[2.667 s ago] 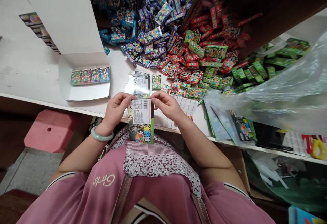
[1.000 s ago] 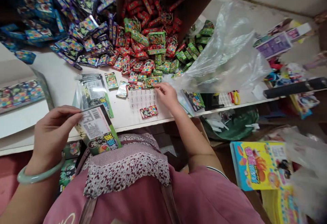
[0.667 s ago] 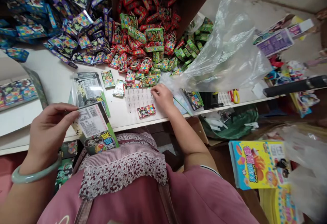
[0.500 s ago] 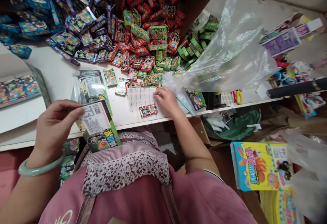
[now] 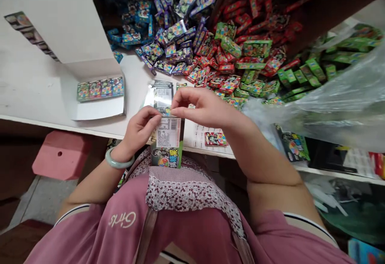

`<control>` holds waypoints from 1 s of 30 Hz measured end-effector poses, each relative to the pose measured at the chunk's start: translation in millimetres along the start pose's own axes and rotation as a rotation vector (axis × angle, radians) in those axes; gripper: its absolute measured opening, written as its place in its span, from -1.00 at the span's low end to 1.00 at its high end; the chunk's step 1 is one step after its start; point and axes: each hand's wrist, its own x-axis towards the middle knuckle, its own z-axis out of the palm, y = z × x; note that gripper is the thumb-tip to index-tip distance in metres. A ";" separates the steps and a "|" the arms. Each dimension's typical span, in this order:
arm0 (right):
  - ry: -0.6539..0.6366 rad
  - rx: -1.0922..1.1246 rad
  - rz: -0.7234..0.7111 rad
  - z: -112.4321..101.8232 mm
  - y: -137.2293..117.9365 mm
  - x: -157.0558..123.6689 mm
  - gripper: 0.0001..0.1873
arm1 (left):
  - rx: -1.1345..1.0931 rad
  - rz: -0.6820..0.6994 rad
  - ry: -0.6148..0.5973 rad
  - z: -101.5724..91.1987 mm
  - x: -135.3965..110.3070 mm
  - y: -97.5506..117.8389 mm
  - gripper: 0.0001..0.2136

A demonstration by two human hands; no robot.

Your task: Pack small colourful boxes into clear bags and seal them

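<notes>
Head camera: a printed packet runs lengthwise from the grip toward the apron, barcoded end uppermost. The left hand pinches its upper edge; the right hand curls nearly closed alongside, anything within it unclear. Beyond the grip, small boxes heap on a white table.

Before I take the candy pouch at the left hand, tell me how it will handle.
The candy pouch would probably be light, since it looks thin. It seems fairly stiff: its face looks flat below the left hand. It may be slippery, as the similar stacked pouches behind it show shiny glare.
</notes>
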 end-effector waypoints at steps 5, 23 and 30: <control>-0.118 -0.077 0.114 3.1 10.8 23.4 -0.89 | -0.043 0.005 0.036 -2.6 -1.1 -5.2 -0.72; -0.026 -0.243 0.111 11.3 15.8 23.5 -0.80 | -0.055 -0.101 0.026 -1.9 -0.3 -11.0 -0.59; -0.013 -0.254 0.123 13.4 16.3 22.9 -0.86 | -0.072 -0.071 0.096 6.3 -2.7 -15.4 -0.58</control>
